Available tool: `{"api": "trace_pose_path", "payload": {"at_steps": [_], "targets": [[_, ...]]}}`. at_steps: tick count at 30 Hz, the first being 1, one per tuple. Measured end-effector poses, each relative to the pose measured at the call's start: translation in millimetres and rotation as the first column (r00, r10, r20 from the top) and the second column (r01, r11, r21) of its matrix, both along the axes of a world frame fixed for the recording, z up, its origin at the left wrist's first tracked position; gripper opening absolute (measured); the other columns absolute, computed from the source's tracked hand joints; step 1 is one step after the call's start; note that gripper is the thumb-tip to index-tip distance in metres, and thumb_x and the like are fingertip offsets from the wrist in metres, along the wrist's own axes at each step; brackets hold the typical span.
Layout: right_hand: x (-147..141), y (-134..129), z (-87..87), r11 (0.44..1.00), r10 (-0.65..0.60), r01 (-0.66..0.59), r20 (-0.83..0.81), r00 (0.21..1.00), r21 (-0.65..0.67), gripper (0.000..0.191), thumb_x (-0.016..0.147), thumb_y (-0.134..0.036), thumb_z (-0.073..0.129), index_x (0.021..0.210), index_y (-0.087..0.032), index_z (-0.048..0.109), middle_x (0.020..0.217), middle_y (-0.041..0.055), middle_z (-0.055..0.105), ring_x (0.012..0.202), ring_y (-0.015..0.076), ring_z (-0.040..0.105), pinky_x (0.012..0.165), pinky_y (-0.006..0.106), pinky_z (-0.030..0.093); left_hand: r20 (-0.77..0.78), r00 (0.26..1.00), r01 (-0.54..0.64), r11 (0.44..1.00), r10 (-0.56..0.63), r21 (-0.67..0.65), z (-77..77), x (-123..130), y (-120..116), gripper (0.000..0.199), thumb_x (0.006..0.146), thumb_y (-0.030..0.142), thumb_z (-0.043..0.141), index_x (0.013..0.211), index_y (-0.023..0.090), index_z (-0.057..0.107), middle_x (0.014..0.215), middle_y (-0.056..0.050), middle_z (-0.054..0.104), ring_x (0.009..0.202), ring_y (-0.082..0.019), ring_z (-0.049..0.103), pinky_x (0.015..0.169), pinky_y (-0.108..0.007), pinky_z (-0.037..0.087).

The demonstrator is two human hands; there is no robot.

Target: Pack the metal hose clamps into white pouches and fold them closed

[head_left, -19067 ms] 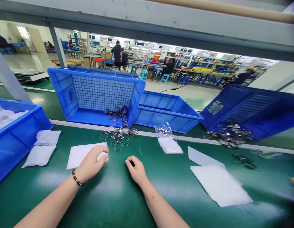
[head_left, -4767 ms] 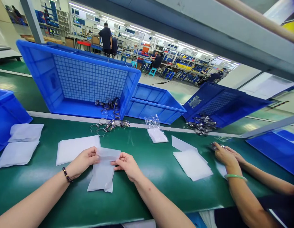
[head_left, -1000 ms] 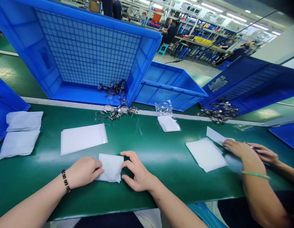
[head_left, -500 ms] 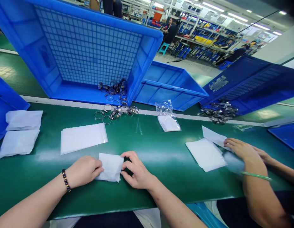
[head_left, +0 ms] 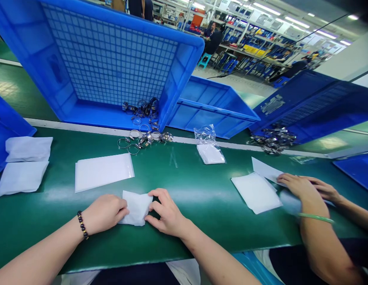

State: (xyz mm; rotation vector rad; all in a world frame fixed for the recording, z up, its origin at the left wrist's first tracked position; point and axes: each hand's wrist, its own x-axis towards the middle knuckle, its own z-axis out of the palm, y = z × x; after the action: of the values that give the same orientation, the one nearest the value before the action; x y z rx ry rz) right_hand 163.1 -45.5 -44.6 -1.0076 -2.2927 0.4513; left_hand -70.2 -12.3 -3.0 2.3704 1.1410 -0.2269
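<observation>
White packet (head_left: 138,206) between the hands: left hand (head_left: 108,213) pinches its left side, right hand (head_left: 166,211) its right edge. A neat fold probably wants firm pinning and even pressure.

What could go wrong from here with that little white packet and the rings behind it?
The soft, white, papery packet might crease or fold crookedly: the left hand grips its left edge while the right hand touches its right edge.

The loose, silvery metal rings on the table could scatter if a hand knocked them.
</observation>
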Motion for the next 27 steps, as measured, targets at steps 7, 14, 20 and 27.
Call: {"api": "trace_pose_path", "payload": {"at_steps": [7,14,20,27], "targets": [[-2.8,-2.9,-6.1,1.0,-0.011,0.01,0.031,0.999,0.019,0.012,0.072,-0.017,0.056,0.082,-0.018,0.05,0.111,0.0112,0.045,0.104,0.0259,0.042,0.085,0.045,0.041,0.001,1.0,0.002,1.0,-0.002,0.011,-3.3,-0.8,-0.9,0.036,0.088,0.035,0.036,0.061,0.019,0.053,0.06,-0.003,0.061,0.055,-0.017,0.054,0.05,-0.027,0.022],[2.7,-1.0,-2.2,0.998,0.055,-0.055,0.016,0.998,-0.04,0.026,0.063,-0.008,0.049,0.087,-0.018,0.051,0.115,0.0118,0.042,0.107,0.0271,0.041,0.087,0.047,0.039,-0.001,1.0,0.009,1.0,-0.009,0.01,-4.4,-1.1,0.3,0.036,0.088,0.035,0.035,0.06,0.019,0.052,0.06,-0.002,0.061,0.055,-0.017,0.054,0.05,-0.028,0.023],[0.6,0.2,0.3,0.998,0.056,-0.056,0.0,0.998,-0.018,0.017,0.068,-0.014,0.053,0.085,-0.018,0.053,0.115,0.0115,0.043,0.107,0.0272,0.041,0.087,0.048,0.039,-0.002,1.0,0.013,1.0,-0.013,0.016,-5.1,-0.9,-0.3,0.036,0.089,0.035,0.035,0.062,0.02,0.053,0.063,-0.003,0.063,0.057,-0.018,0.055,0.05,-0.028,0.024],[-2.8,-0.4,-3.7,1.0,0.02,-0.02,0.012,1.0,0.001,0.011,0.072,-0.013,0.053,0.081,-0.019,0.053,0.113,0.0106,0.045,0.106,0.0258,0.041,0.087,0.046,0.04,0.017,1.0,0.001,1.0,-0.001,0.011,-3.2,-2.4,-0.6,0.037,0.088,0.035,0.035,0.061,0.019,0.054,0.061,-0.003,0.062,0.057,-0.018,0.055,0.05,-0.028,0.024]]}}
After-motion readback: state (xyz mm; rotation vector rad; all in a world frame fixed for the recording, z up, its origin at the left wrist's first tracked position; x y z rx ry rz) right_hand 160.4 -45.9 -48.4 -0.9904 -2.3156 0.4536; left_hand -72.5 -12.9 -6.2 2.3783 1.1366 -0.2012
